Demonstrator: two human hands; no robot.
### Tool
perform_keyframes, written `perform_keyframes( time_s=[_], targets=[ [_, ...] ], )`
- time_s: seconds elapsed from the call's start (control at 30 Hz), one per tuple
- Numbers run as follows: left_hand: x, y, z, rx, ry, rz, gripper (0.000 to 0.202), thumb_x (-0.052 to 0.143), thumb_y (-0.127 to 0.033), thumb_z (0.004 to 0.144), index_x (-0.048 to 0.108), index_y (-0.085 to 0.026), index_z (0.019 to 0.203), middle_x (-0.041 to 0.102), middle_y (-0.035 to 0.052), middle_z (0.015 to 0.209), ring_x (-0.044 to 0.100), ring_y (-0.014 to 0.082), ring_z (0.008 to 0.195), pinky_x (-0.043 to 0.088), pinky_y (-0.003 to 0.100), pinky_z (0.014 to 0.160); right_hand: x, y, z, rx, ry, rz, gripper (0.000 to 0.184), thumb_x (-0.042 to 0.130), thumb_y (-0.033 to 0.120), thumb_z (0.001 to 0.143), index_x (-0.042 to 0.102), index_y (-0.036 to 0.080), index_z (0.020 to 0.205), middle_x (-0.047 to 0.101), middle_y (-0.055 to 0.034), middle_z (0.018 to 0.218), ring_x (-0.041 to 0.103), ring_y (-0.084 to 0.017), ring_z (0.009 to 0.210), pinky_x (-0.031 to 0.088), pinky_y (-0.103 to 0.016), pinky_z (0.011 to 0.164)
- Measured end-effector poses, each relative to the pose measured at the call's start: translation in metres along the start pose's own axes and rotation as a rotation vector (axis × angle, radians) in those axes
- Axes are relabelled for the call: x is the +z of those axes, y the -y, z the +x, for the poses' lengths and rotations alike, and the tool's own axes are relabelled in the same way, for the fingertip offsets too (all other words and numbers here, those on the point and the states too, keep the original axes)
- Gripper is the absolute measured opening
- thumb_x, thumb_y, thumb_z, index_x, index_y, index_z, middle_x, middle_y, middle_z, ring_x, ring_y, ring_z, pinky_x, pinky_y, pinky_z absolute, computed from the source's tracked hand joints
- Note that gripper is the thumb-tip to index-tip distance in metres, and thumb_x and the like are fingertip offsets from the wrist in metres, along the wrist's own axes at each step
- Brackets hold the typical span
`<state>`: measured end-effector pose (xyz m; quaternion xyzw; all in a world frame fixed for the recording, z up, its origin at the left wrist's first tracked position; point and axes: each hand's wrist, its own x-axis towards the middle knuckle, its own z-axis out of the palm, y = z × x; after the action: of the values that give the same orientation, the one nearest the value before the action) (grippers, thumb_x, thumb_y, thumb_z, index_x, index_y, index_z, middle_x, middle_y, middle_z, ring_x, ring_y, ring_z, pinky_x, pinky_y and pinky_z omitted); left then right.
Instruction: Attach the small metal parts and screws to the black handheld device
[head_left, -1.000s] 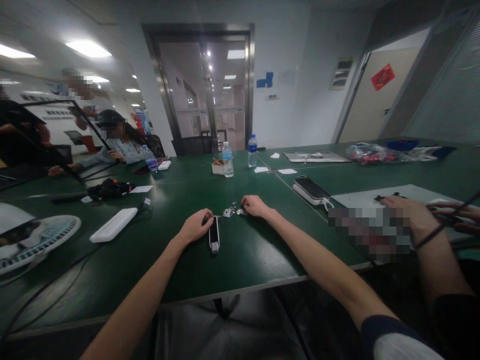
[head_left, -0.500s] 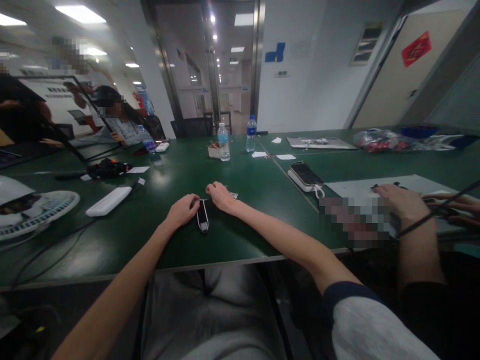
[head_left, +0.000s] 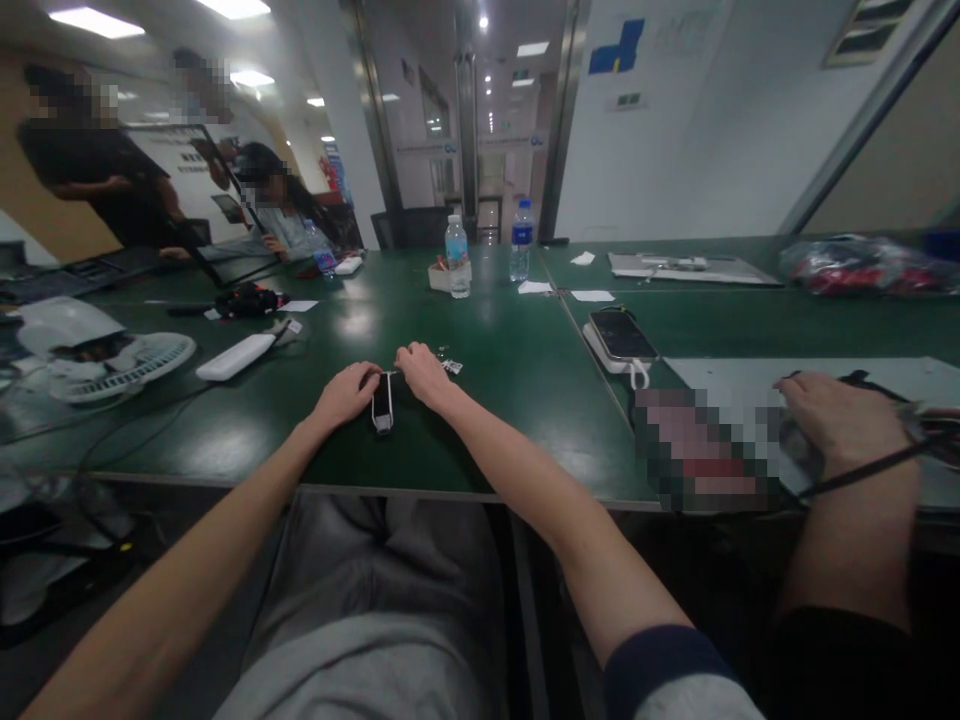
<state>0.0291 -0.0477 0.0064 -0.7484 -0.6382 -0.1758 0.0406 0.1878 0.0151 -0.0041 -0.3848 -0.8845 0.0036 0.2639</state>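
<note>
A slim, long device with a dark middle and a pale frame (head_left: 382,403) lies on the green table in front of me. My left hand (head_left: 346,393) rests at its upper left side, fingers curled against it. Across from it, my right hand (head_left: 424,374) has its fingers bent together in a pinch close to the device's far end. Whatever sits between those fingertips is too small to make out. Just beyond the right hand lie some small pale pieces (head_left: 451,366).
Two bottles (head_left: 458,258) (head_left: 520,242) and a small box (head_left: 439,276) stand farther back. Left are a white power strip (head_left: 236,358) and a white helmet-like object (head_left: 71,330). Right, a phone (head_left: 622,335) lies near another person's hand (head_left: 836,415). People are at the far left.
My view has turned left and tilted down a little. Both hands and the device appear slightly farther left in view; the hands keep nearly the same pose around it.
</note>
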Motion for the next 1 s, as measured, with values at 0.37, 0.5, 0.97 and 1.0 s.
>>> perform_keyframes(
  time_s=[0.37, 0.5, 0.97, 1.0],
  targets=[
    [-0.003, 0.002, 0.002, 0.011, 0.007, -0.028, 0.036, 0.032, -0.035, 0.085, 0.059, -0.016, 0.099, 0.063, 0.008, 0.099, 0.056, 0.0224, 0.092, 0.043, 0.034, 0.086, -0.003, 0.002, 0.004, -0.054, 0.035, 0.024, 0.02, 0.037, 0.017, 0.093, 0.056, 0.013, 0.099, 0.055, -0.0118, 0.101, 0.049, -0.021, 0.095, 0.044, -0.033, 0.077],
    [-0.005, -0.001, 0.003, -0.007, 0.007, -0.017, 0.037, 0.03, -0.034, 0.084, 0.059, -0.016, 0.098, 0.063, 0.0081, 0.098, 0.057, 0.0223, 0.092, 0.043, 0.033, 0.086, -0.003, 0.001, 0.004, -0.089, 0.064, 0.047, 0.019, 0.037, 0.016, 0.092, 0.055, 0.013, 0.1, 0.055, -0.0124, 0.101, 0.05, -0.022, 0.096, 0.045, -0.035, 0.079],
    [-0.006, -0.001, 0.005, -0.046, -0.008, 0.028, 0.037, 0.029, -0.032, 0.084, 0.059, -0.016, 0.098, 0.064, 0.0088, 0.098, 0.058, 0.0225, 0.093, 0.043, 0.033, 0.086, -0.013, 0.003, 0.003, -0.071, 0.069, 0.07, 0.021, 0.035, 0.006, 0.09, 0.051, 0.014, 0.1, 0.056, -0.0118, 0.101, 0.052, -0.02, 0.097, 0.044, -0.033, 0.081],
    [-0.007, -0.001, 0.005, -0.044, -0.006, 0.03, 0.037, 0.029, -0.032, 0.084, 0.059, -0.016, 0.098, 0.064, 0.0087, 0.099, 0.058, 0.0225, 0.093, 0.043, 0.033, 0.086, -0.014, 0.003, 0.002, -0.07, 0.067, 0.066, 0.021, 0.035, 0.006, 0.09, 0.052, 0.014, 0.1, 0.056, -0.0118, 0.101, 0.053, -0.02, 0.097, 0.044, -0.033, 0.08]
  ],
)
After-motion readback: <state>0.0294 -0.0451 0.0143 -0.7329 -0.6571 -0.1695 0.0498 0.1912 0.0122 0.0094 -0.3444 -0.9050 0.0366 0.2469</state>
